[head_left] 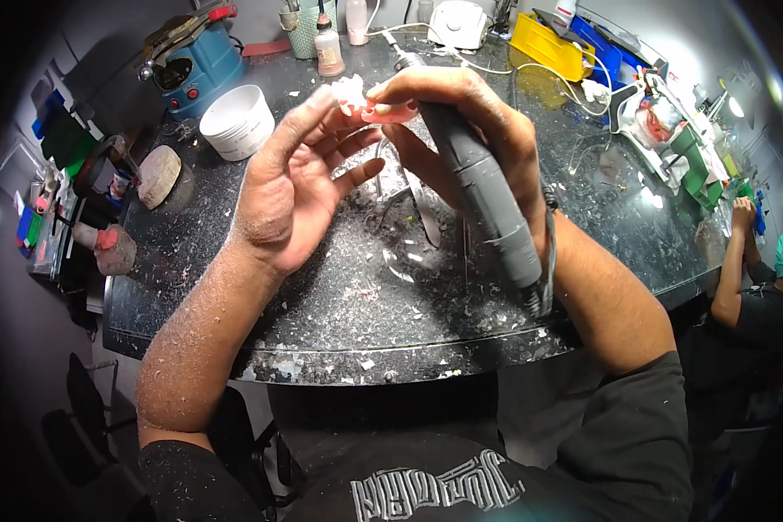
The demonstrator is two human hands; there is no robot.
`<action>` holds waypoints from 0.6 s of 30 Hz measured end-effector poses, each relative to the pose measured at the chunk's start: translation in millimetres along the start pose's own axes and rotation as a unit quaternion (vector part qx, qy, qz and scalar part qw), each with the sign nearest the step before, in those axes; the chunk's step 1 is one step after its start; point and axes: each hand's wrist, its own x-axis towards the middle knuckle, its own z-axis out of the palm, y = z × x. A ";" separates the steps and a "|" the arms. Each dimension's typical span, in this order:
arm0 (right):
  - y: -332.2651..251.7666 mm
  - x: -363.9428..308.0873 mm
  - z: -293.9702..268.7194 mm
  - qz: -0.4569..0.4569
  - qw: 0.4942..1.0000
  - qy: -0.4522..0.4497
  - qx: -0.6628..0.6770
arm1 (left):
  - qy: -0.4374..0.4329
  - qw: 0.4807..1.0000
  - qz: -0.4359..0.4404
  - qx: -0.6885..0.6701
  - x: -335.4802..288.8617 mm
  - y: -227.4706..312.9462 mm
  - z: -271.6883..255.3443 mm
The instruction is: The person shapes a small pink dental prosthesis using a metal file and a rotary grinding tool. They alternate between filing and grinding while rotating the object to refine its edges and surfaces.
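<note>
A pink denture with whitish teeth is raised above the bench between my two hands. My left hand, palm turned up and dusted with pale shavings, grips it by the thumb and fingertips, the lower fingers curled loosely. In my right hand lies a thick dark grey rotary handpiece, slanting from the fingers down to the wrist, its cord end nearest me. The right index fingertip and thumb come up to the denture's right side. The handpiece's working tip is hidden.
Shavings litter the dark bench. A white tub, plaster block and blue machine stand left. Behind are a bottle and white control box; yellow bin and another person's hand are right.
</note>
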 end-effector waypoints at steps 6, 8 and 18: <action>9.7 1.6 -6.4 -0.018 0.999 -0.024 -0.031 | 0.011 0.999 -0.011 0.047 -1.6 8.0 1.1; 9.8 2.1 -5.1 -0.016 0.999 -0.011 -0.036 | -0.008 0.999 -0.006 0.031 -1.0 7.7 -2.5; 2.7 -2.5 -0.3 0.135 0.989 -0.031 0.052 | 0.015 1.000 -0.002 0.010 -0.3 8.4 -6.9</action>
